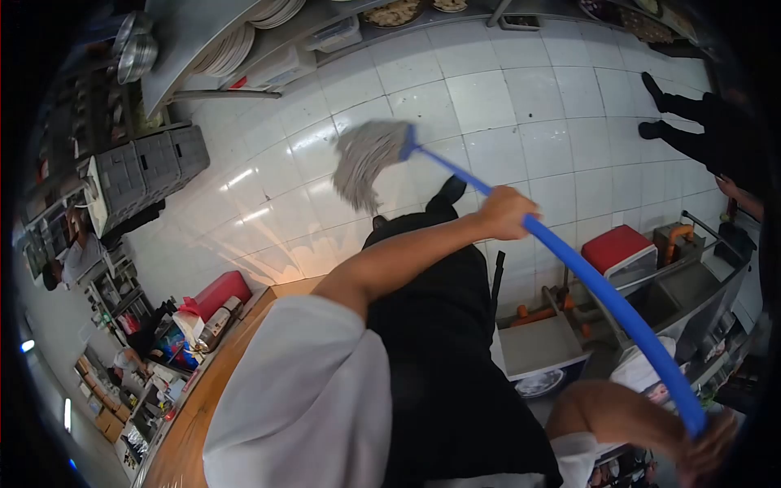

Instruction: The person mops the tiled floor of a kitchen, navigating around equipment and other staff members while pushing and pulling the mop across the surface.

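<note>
A mop with a blue handle [606, 289] slants across the view, its grey string head [370, 159] against the white tiled floor [480, 102]. My left hand [508, 213] is wrapped round the handle's upper-middle stretch in the picture, nearer the mop head. At the lower right, my right hand [706, 447] grips the handle by its far end; its fingers are somewhat blurred. My black shoe [451, 189] is just below the mop head.
Metal shelves [183, 49] with plates stand at the upper left, above grey crates [150, 171]. A red-lidded box [618, 248] is beside sinks [691, 281] at the right. A co-worker's legs [683, 126] show at the upper right. An orange-brown surface [203, 390] borders the lower left.
</note>
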Tool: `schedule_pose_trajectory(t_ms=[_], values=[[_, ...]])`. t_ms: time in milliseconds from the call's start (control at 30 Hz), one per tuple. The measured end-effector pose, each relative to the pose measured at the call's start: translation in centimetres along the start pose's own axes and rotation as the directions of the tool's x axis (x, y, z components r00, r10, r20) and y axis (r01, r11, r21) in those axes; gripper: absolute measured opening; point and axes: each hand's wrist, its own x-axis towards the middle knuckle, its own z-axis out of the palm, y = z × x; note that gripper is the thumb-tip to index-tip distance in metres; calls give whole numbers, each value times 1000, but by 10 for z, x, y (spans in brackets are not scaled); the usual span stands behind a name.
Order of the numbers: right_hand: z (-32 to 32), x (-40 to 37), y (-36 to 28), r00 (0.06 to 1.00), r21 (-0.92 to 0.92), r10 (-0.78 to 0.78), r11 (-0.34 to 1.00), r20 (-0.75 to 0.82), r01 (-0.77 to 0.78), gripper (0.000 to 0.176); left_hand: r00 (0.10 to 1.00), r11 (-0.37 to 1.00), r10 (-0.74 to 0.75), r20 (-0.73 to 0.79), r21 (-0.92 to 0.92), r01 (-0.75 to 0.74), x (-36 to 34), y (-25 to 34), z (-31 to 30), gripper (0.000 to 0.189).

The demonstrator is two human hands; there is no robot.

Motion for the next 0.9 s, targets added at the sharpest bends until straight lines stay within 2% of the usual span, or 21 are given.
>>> schedule_pose_trajectory(t_ms=[33, 67, 100, 133, 167, 200, 233, 300, 333, 400, 433, 467, 500, 533, 600, 700, 733, 767, 833, 867, 900], values=[[-21, 4, -9, 983, -572, -180, 802, 40, 170, 37, 997, 998, 59, 53, -28, -58, 27, 16, 17, 15], [-35, 1, -19, 965, -693, -253, 684, 69, 229, 38, 986, 995, 99, 135, -46, -94, 52, 30, 30, 18], [-29, 10, -43, 985, -266, -87, 963, -149, 45, 34, 965, 989, 143, 219, -68, -131, 74, 42, 44, 21], [-21, 19, -65, 953, 260, 164, 961, -254, -96, 33, 964, 987, 152, 219, -74, -139, 94, 50, 56, 21], [-14, 25, -83, 877, 721, 431, 675, -213, -157, 35, 943, 977, 210, 259, -100, -190, 110, 53, 68, 23], [0, 27, -86, 810, 693, 459, 715, -366, -92, 34, 917, 963, 266, 297, -125, -239, 127, 54, 79, 25], [13, 28, -89, 810, 689, 457, 719, -368, -94, 34, 911, 958, 284, 298, -128, -257, 144, 52, 90, 25], [38, 30, -89, 667, 474, 436, 870, -604, -139, 35, 911, 956, 292, 293, -97, -275, 177, 42, 113, 24], [50, 28, -87, 666, 467, 434, 872, -607, -143, 35, 911, 956, 291, 291, -64, -285, 191, 36, 124, 24], [70, 25, -86, 386, 334, 441, 889, -810, -314, 35, 926, 970, 234, 297, -11, -242, 210, 25, 130, 22], [72, 16, -87, 388, 324, 431, 893, -815, -312, 35, 940, 980, 172, 294, 48, -194, 217, 20, 130, 22], [73, 6, -86, 440, 405, 515, 855, -736, -324, 22, 938, 978, 185, 294, 43, -206, 222, 15, 123, 22], [72, 1, -87, 489, 480, 589, 808, -644, -341, 35, 941, 986, 142, 305, 44, -163, 225, 9, 114, 22], [81, 6, -90, 491, 475, 580, 814, -649, -333, 35, 944, 992, 97, 314, 50, -119, 222, 8, 100, 22], [101, 16, -97, 310, 328, 477, 843, -822, -426, 34, 943, 991, 76, 323, 76, -106, 212, 14, 66, 21], [65, -2, -84, 273, 403, 535, 815, -799, -417, 34, 936, 983, 46, 349, 150, -104, 199, 23, 6, 21], [90, 17, -90, 220, 355, 501, 804, -837, -477, 28, 928, 974, 34, 372, 194, -114, 190, 21, -10, 21], [110, 35, -90, 222, 356, 502, 804, -836, -477, 28, 928, 975, 33, 370, 194, -111, 180, 17, -26, 21], [132, 59, -87, 95, 369, 477, 778, -874, -509, 23, 979, 979, -20, 204, 203, -22, 157, 2, -64, 18], [136, 64, -87, 49, 377, 468, 767, -883, -519, 22, 979, 977, -23, 202, 212, -20, 140, -5, -81, 18], [128, 62, -69, 130, 422, 547, 756, -827, -501, 24, 991, 981, -68, 118, 189, 45, 121, -13, -101, 18]])
